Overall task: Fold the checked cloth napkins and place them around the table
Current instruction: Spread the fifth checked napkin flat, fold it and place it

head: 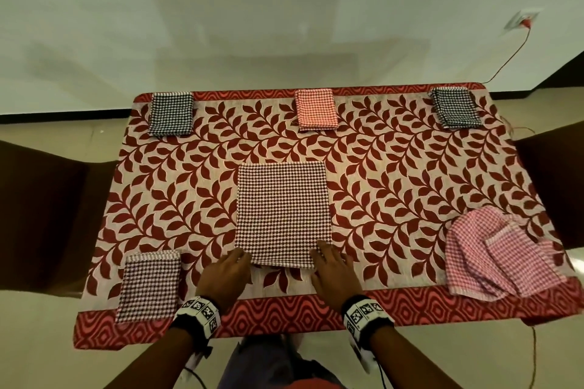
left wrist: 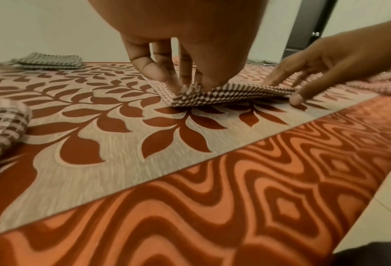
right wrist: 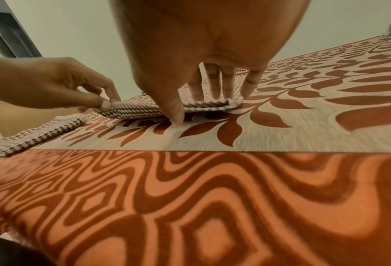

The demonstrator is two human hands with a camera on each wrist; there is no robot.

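A maroon checked napkin [head: 282, 213] lies flat as a square in the middle of the table. My left hand [head: 245, 257] pinches its near-left corner [left wrist: 185, 86], which is bunched and lifted a little. My right hand [head: 320, 251] is at the near-right corner: its fingers [right wrist: 212, 86] lie on top of the cloth and the thumb tip touches the table under the raised front edge. The napkin's near edge [left wrist: 235, 91] hangs just off the tablecloth between both hands. Folded napkins sit at the far left [head: 171, 113], far middle [head: 316, 109], far right [head: 455, 107] and near left [head: 149, 286].
A loose pile of pink checked napkins [head: 499, 256] lies at the near right of the table. The red leaf-patterned tablecloth [head: 189, 193] covers the whole table. Dark chairs [head: 41, 215] stand at both short ends. A red cable [head: 508, 63] runs to a wall socket.
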